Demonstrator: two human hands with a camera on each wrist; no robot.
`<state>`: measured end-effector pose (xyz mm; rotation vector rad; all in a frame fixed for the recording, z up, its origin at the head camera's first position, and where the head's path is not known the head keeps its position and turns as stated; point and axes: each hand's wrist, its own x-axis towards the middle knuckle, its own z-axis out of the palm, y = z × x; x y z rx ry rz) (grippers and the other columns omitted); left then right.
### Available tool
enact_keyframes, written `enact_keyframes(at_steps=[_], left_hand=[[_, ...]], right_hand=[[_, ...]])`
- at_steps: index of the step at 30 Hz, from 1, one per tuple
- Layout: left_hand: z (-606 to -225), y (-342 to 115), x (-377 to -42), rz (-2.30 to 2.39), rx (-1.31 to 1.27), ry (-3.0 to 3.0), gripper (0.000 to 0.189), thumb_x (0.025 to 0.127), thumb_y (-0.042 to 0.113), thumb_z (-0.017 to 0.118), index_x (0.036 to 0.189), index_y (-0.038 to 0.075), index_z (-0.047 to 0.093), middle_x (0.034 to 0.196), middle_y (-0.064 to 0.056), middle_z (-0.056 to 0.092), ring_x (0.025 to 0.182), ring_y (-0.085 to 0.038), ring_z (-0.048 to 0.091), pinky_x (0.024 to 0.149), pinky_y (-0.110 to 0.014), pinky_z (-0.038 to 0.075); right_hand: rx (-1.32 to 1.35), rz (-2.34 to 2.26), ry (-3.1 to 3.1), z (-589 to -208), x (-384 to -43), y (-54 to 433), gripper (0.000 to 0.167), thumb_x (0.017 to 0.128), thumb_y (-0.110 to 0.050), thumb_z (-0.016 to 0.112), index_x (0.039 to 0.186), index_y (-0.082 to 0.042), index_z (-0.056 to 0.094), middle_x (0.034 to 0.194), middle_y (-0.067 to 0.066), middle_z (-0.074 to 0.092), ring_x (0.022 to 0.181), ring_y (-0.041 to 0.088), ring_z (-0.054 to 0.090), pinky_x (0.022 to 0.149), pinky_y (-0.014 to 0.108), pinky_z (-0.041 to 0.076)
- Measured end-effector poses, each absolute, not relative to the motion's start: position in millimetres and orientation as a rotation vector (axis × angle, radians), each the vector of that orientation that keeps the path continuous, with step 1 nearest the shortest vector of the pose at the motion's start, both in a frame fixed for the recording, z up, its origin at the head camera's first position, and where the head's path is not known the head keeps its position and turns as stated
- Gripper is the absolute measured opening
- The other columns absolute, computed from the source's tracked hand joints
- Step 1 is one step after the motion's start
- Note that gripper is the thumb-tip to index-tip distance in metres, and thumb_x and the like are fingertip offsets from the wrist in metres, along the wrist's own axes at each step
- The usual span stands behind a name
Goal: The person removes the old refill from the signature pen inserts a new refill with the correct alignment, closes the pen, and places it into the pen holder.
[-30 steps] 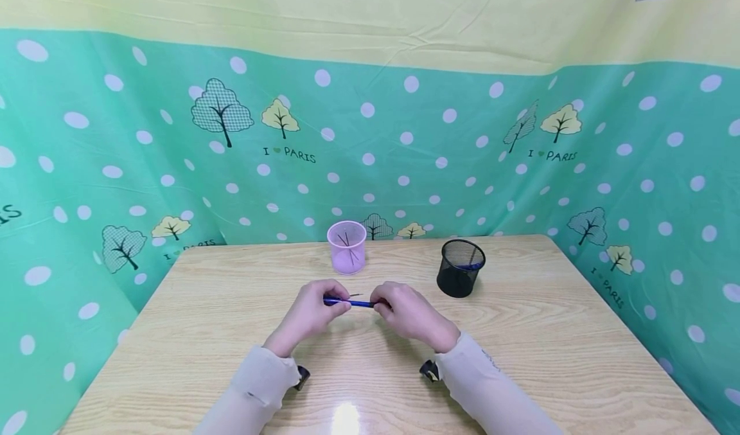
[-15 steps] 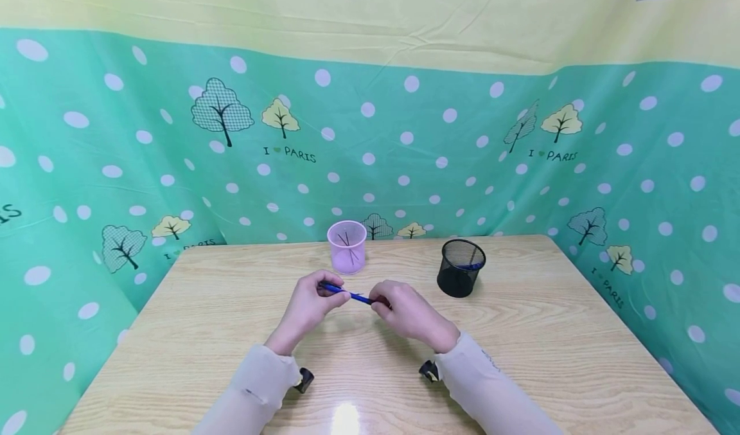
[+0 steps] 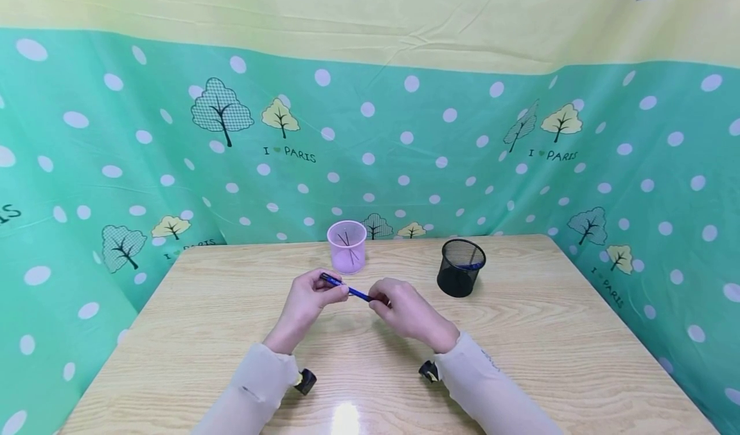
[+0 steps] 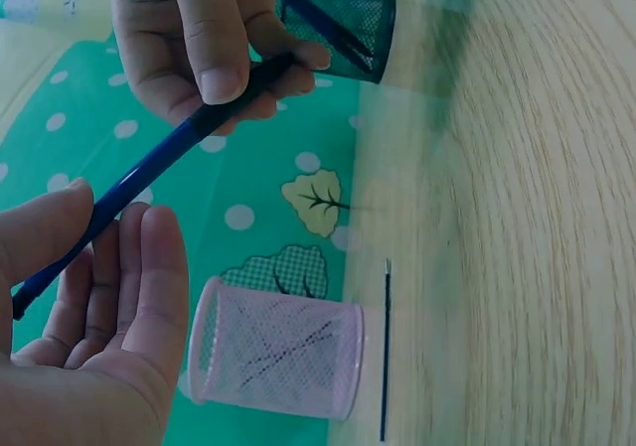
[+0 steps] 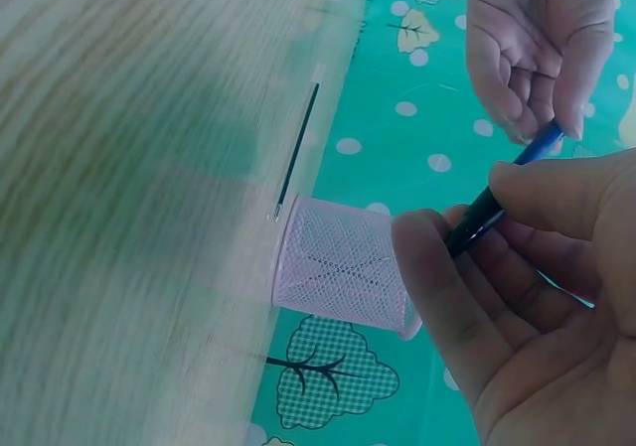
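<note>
A blue pen with a black grip spans both hands above the table. My left hand pinches its left end between thumb and fingers. My right hand grips the black end section; in the right wrist view, thumb and index finger close on the black grip. The pen slants, its left end farther from me in the head view. A thin dark pen refill lies on the table beyond the hands, mostly hidden by them in the head view.
A pink mesh pen cup holding thin dark refills stands at the back of the wooden table. To its right is a black mesh cup with blue pens inside. A patterned curtain hangs behind the table.
My left hand has moved slightly up and away in the head view, tilting the pen from nearly level to slanted. My right hand has hardly moved.
</note>
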<state>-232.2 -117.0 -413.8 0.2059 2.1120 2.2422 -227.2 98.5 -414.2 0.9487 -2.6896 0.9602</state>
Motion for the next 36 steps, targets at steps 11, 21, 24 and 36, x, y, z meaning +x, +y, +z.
enact_keyframes(at_steps=[11, 21, 24, 36], left_hand=[[-414.3, -115.4, -231.2, 2.33, 0.177, 1.997, 0.022, 0.08, 0.003, 0.075, 0.091, -0.007, 0.059, 0.085, -0.015, 0.067, 0.084, -0.028, 0.069, 0.082, -0.039, 0.054], [-415.5, -111.8, -231.7, 2.4, 0.174, 1.92, 0.023, 0.082, 0.002, 0.073, 0.094, -0.01, 0.057, 0.086, -0.016, 0.066, 0.085, -0.035, 0.068, 0.081, -0.042, 0.054], [-416.5, -111.2, -231.4, 2.414, 0.186, 1.918, 0.023, 0.083, 0.001, 0.072, 0.094, -0.011, 0.056, 0.086, -0.016, 0.065, 0.083, -0.033, 0.069, 0.08, -0.042, 0.055], [-416.4, -112.5, -232.3, 2.45, 0.185, 1.948, 0.021, 0.083, 0.0, 0.071, 0.094, -0.011, 0.056, 0.088, -0.017, 0.064, 0.08, -0.028, 0.069, 0.079, -0.042, 0.055]], right_hand=[[0.95, 0.984, -2.65, -415.0, -227.8, 97.9, 0.003, 0.09, -0.01, 0.065, 0.093, -0.01, 0.066, 0.082, -0.008, 0.059, 0.072, 0.004, 0.056, 0.064, 0.021, 0.049], [0.964, 1.004, -2.618, -417.0, -228.8, 97.7, 0.009, 0.088, -0.006, 0.067, 0.092, -0.014, 0.066, 0.082, -0.008, 0.059, 0.072, 0.003, 0.057, 0.064, 0.02, 0.05], [0.972, 1.006, -2.617, -417.6, -229.0, 98.0, 0.006, 0.088, -0.008, 0.067, 0.092, -0.013, 0.066, 0.082, -0.008, 0.059, 0.072, 0.003, 0.057, 0.064, 0.02, 0.05], [0.965, 0.95, -2.602, -413.4, -230.0, 101.9, 0.007, 0.087, -0.013, 0.069, 0.092, -0.009, 0.066, 0.083, -0.005, 0.061, 0.073, 0.004, 0.058, 0.066, 0.02, 0.051]])
